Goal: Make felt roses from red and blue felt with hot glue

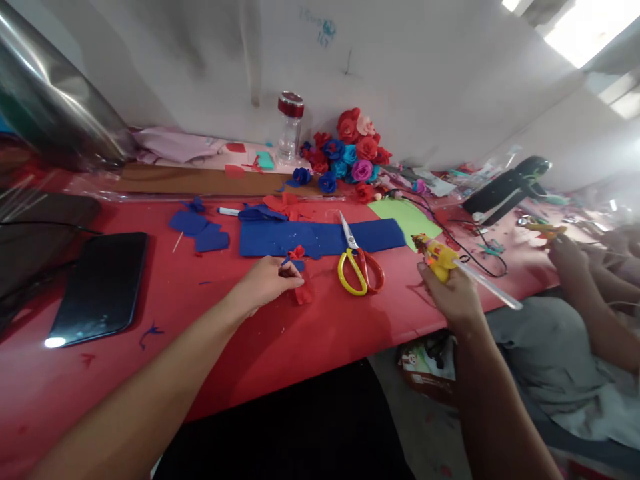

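My left hand (267,283) is closed in a pinch on a small red and blue paper piece (297,253), partly hidden by my fingers. A scrap of red paper (303,292) lies just beneath those fingertips. My right hand (455,293) grips a yellow hot glue gun (440,257), its nozzle toward the left and a clear glue stick (493,285) sticking out of its back. Between my hands, scissors (356,260) with one yellow and one red handle rest partly on a blue paper strip (280,239). Blue paper pieces (210,237) lie left of the strip.
Colourful paper flowers (357,150) are heaped against the wall beside a glass bottle (289,130). A phone (103,287) lies at left. Green paper (407,219) and a black cable (440,223) are behind the glue gun. A co-worker's hand (570,260) is at far right.
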